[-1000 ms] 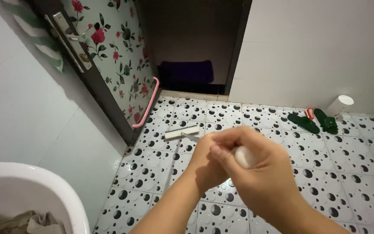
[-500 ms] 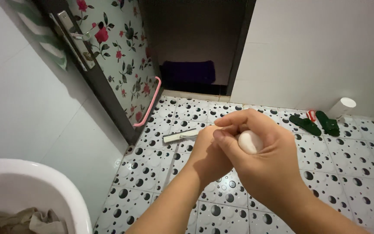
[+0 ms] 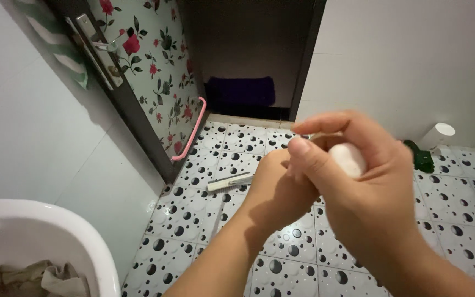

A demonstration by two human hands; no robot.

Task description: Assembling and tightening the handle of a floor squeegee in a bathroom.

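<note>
Right hand (image 3: pixel 369 192) curled closed around a small smooth white oval object (image 3: pixel 347 158), held against the loosely closed left hand (image 3: pixel 279 190), whose contents cannot be told, above black-dotted white floor tiles (image 3: pixel 204 214).

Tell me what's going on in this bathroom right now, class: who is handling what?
A person stands over a dotted tile floor with both hands together. The right hand is curled around a small white rounded object, and the left hand presses against it from below. A white basin at lower left holds crumpled cloth. A pale flat stick-like object lies on the floor near the open flowered door.
</note>
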